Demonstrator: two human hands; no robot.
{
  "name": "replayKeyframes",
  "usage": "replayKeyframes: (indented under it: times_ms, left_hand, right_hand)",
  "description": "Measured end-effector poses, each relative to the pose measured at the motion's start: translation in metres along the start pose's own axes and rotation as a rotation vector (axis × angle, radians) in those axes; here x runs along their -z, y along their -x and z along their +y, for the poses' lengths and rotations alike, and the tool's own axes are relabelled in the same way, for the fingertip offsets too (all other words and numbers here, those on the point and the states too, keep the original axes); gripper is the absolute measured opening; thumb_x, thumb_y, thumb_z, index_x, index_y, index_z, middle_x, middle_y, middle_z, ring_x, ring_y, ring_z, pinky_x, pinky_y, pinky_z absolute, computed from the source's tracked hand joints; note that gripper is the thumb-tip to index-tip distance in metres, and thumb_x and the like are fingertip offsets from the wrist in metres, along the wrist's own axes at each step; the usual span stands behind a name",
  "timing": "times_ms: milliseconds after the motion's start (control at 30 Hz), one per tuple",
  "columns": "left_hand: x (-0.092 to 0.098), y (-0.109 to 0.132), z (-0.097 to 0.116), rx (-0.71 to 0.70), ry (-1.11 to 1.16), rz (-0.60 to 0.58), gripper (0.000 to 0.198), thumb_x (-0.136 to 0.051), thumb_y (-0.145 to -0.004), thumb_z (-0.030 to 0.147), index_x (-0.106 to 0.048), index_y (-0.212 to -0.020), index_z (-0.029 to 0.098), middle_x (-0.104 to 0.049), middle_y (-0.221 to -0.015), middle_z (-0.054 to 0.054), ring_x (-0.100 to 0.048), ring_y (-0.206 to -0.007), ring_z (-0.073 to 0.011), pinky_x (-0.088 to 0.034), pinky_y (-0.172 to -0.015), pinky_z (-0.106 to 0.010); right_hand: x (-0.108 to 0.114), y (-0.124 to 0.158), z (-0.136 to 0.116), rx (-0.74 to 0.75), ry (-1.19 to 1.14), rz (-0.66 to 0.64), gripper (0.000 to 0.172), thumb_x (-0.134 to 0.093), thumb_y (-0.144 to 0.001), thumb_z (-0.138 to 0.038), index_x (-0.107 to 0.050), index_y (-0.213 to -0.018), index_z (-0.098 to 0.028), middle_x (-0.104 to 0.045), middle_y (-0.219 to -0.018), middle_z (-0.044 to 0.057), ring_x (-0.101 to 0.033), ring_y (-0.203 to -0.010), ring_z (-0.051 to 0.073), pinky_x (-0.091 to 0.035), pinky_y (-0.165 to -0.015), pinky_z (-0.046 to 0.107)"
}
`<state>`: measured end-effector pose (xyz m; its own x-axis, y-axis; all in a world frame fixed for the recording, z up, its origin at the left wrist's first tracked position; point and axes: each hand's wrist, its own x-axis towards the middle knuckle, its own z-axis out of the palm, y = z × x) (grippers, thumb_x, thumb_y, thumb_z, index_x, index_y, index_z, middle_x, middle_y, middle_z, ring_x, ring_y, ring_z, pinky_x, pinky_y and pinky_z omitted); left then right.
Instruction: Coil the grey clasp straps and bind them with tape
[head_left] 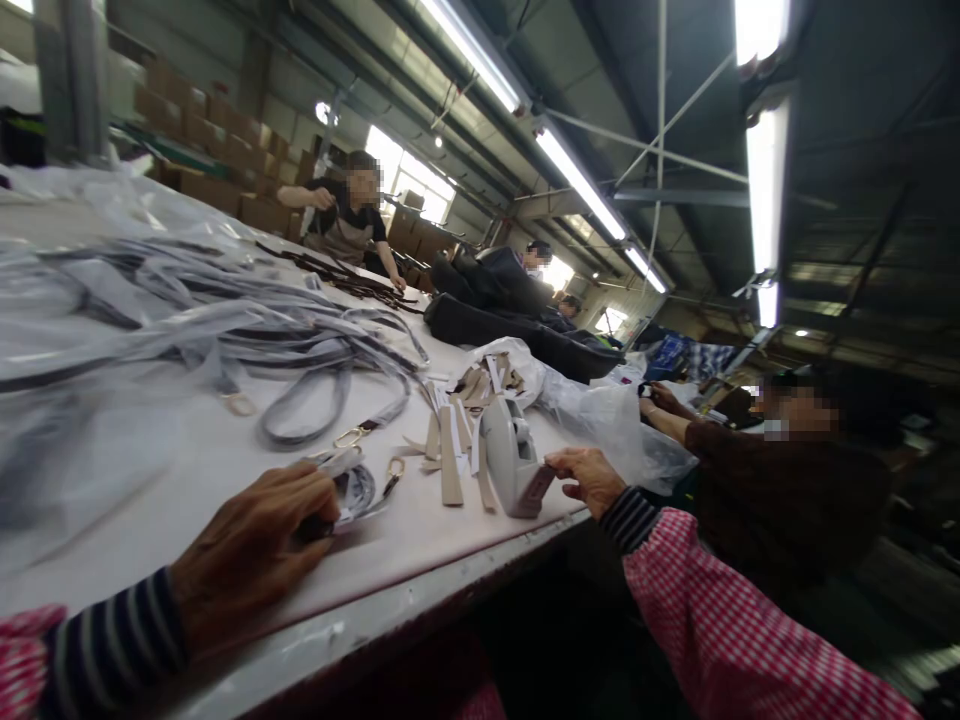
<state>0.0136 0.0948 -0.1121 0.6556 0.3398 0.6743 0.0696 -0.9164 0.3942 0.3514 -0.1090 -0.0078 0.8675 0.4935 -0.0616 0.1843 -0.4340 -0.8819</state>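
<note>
My left hand [262,545] is closed around a coiled strap [358,492] in clear plastic, close to the table's front edge. A gold-coloured clasp [395,467] sticks out at the coil's right side. Dark material shows under the left fingers, too blurred to name. My right hand [589,478] pinches at the cutter end of a grey-white tape dispenser [510,455]. The tape at those fingertips is clear and hard to make out. Beside the dispenser lie flat beige strips [451,455], touching or almost touching its left side.
Plastic-wrapped straps [300,335] are heaped across the left of the table [225,450]. A plastic bag [517,365] of beige pieces lies behind the dispenser. Black bags [510,320] are piled farther back. Co-workers stand across the table [345,220] and at my right [780,480].
</note>
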Motion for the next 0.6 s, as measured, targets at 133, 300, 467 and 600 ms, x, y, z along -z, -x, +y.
replayKeyframes:
  times_ms: [133,300,467,600]
  left_hand:
    - [-0.002,0.002,-0.003,0.016,0.0,-0.008,0.008,-0.053,-0.083,0.024,-0.054,-0.076,0.023,-0.06,-0.075,-0.002,-0.056,-0.069,-0.0202,-0.045,-0.064,-0.031]
    - [-0.005,0.004,-0.007,0.018,-0.023,-0.006,0.008,-0.053,-0.084,0.026,-0.056,-0.077,0.023,-0.061,-0.075,0.0,-0.058,-0.07,-0.0201,-0.045,-0.063,-0.029]
    - [-0.004,0.003,-0.005,0.031,-0.015,0.021,0.012,-0.053,-0.085,0.032,-0.057,-0.077,0.024,-0.062,-0.074,0.002,-0.059,-0.07,-0.0198,-0.046,-0.064,-0.028]
    - [-0.003,0.002,-0.003,0.03,-0.001,0.007,0.015,-0.054,-0.086,0.034,-0.056,-0.076,0.023,-0.061,-0.073,0.002,-0.058,-0.067,-0.0189,-0.047,-0.063,-0.027]
  right_hand:
    - [-0.002,0.007,0.005,0.034,-0.143,0.027,0.014,-0.071,-0.062,-0.029,-0.062,-0.061,-0.018,-0.058,-0.07,0.001,-0.05,-0.072,0.014,-0.04,-0.055,0.022]
    - [0.003,0.027,0.013,0.038,-0.296,0.026,0.017,-0.076,-0.067,-0.031,-0.065,-0.069,-0.018,-0.059,-0.074,0.001,-0.053,-0.07,0.012,-0.041,-0.049,0.017]
    - [0.0,0.039,0.029,-0.057,-0.371,-0.008,0.02,-0.078,-0.068,-0.027,-0.063,-0.074,-0.015,-0.063,-0.073,0.002,-0.054,-0.056,0.008,-0.035,-0.04,0.014]
    - [-0.008,0.036,0.043,-0.068,-0.412,-0.05,0.024,-0.079,-0.069,-0.028,-0.058,-0.07,-0.016,-0.059,-0.063,-0.002,-0.049,-0.045,0.005,-0.03,-0.035,0.013]
